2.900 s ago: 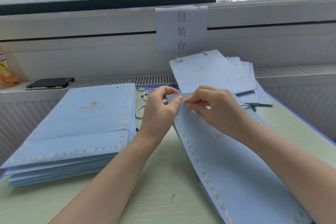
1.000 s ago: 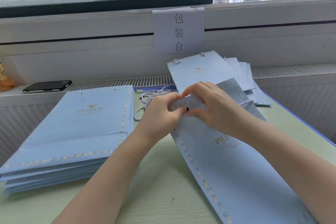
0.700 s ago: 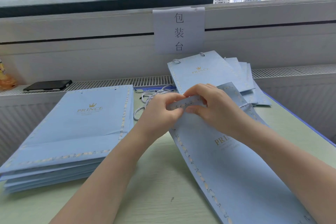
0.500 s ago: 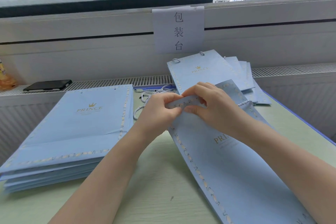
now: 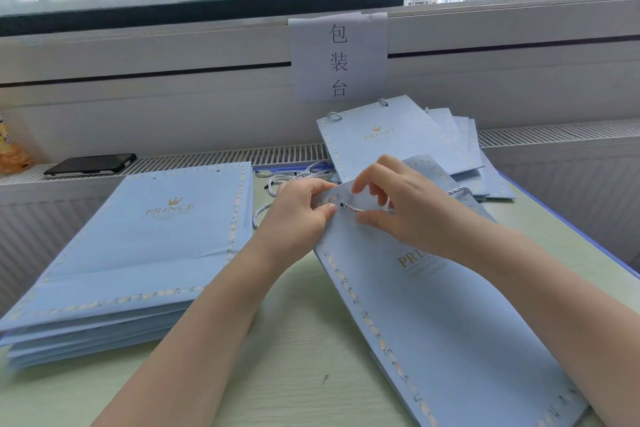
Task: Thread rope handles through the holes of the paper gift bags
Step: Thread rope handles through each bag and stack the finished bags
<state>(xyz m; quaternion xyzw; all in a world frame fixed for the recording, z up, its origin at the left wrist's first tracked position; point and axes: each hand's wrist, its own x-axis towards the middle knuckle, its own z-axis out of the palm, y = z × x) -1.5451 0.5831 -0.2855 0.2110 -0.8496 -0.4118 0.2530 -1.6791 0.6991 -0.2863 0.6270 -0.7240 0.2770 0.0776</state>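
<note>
A flat light-blue paper gift bag (image 5: 443,315) with gold "PRINCE" print lies on the table before me, its top edge raised. My left hand (image 5: 298,215) pinches that top edge. My right hand (image 5: 398,208) holds a white-and-blue rope handle (image 5: 351,207) between thumb and fingers; the rope's dark tip sits at a hole near the bag's top. Another stretch of the rope (image 5: 457,190) shows past my right hand. Loose rope handles (image 5: 294,177) lie in a bunch behind my left hand.
A stack of flat blue bags (image 5: 149,253) without handles sits at the left. Bags with handles fitted (image 5: 391,135) lean fanned at the back right. A black phone (image 5: 91,163) rests on the radiator grille. A paper sign (image 5: 339,57) hangs on the sill.
My right hand has drawn back a little, so a short length of rope with its dark tip now shows at the hole. My left hand stays on the bag's top edge.
</note>
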